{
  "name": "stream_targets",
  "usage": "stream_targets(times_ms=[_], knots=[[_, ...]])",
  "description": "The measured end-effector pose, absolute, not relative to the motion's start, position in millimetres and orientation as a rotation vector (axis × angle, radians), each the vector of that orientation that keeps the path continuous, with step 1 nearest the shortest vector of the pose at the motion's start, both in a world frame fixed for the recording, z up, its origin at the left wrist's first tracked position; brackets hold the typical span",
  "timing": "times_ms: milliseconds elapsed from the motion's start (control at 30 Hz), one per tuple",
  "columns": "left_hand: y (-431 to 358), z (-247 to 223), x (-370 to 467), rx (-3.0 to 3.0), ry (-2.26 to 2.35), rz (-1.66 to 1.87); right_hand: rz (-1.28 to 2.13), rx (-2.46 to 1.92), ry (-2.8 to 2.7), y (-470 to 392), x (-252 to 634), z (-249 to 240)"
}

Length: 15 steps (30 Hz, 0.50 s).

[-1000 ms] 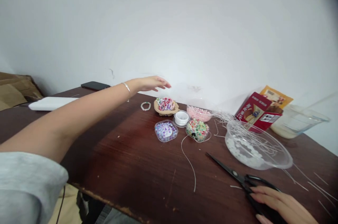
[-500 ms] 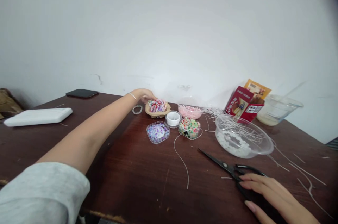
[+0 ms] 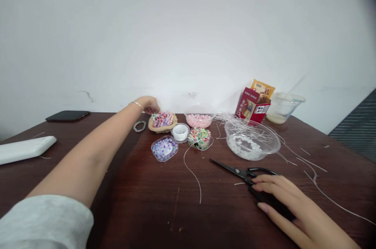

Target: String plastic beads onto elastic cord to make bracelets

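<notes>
My left hand (image 3: 150,105) reaches to the back edge of a tan tray (image 3: 162,128) heaped with multicoloured beads (image 3: 162,119). Its fingers are bent at the beads' far left side, and their tips are too hidden to tell what they hold. Left of the tray lies a pale beaded bracelet (image 3: 139,126). At the lower right, my right hand (image 3: 282,198) rests over the handles of black scissors (image 3: 237,170), fingers apart, fingertips touching the handle. The scissors' blades point left, toward a loose cord (image 3: 194,174).
Purple beads (image 3: 165,148), a white spool (image 3: 180,132), green-and-red beads (image 3: 199,138) and pink beads (image 3: 199,120) stand mid-table. A clear bowl (image 3: 252,153), red box (image 3: 249,104) and measuring cup (image 3: 283,108) are at right; a phone (image 3: 67,115) and white case (image 3: 26,149) at left.
The camera view has shifted right, so the tabletop things appear further left. My left hand stays at the bead tray, and my right hand remains over the scissors' handles.
</notes>
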<state>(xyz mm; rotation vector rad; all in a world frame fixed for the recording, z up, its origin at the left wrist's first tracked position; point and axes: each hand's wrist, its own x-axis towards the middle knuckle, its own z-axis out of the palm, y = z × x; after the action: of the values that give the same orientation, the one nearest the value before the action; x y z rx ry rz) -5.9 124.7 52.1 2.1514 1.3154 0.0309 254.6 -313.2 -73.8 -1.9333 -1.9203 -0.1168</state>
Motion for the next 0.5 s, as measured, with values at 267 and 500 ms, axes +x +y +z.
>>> stream_targets(times_ms=[267, 500], knots=[[94.2, 95.1, -22.7, 2.374, 1.245, 0.164, -0.082, -1.942, -1.927, -315.3, 261.8, -81.8], [59.6, 48.7, -22.5, 2.635, 1.209, 0.124, -0.101, -1.91, -1.955, -312.4, 266.2, -85.9]])
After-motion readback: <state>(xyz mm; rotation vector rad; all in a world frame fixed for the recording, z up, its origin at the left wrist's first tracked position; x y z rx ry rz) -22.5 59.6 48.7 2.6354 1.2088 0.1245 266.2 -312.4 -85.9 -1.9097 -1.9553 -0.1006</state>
